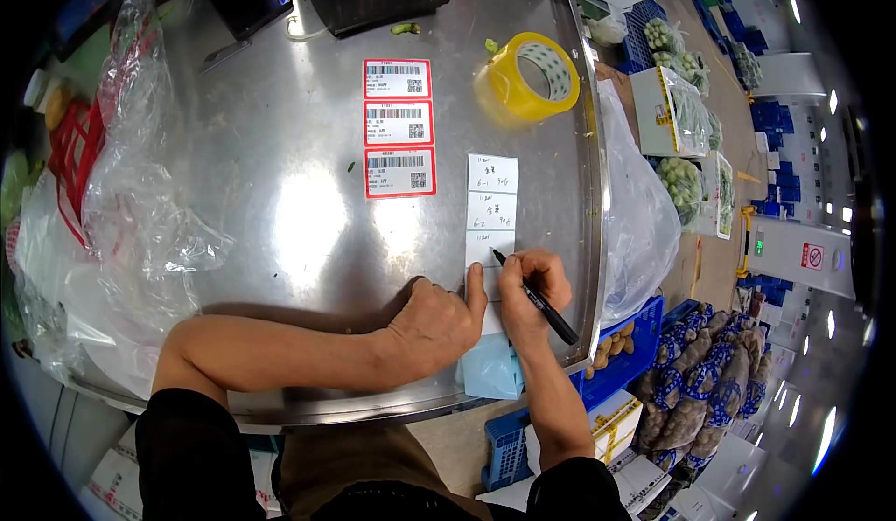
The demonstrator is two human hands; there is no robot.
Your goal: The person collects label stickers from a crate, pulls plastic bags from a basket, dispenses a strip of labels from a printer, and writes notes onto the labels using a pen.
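A black marker pen (551,316) slants through my right hand (534,283), which is closed around it. Its tip meets the third white label of a paper label strip (491,206) running down the metal table. Handwriting covers the upper two labels, and a short number stands at the top of the third. My left hand (434,325) lies on the lower part of this strip, fingers curled and one digit stretched out, pressing the paper down. A light blue piece (492,370) of paper or film shows below it.
Three red-edged barcode labels (399,122) lie on the metal table (280,213). A yellow tape roll (530,78) stands near its far right. Clear plastic bags (140,176) cover the left side. Beyond the right edge are a blue crate (644,348) with potatoes and several filled sacks (700,381).
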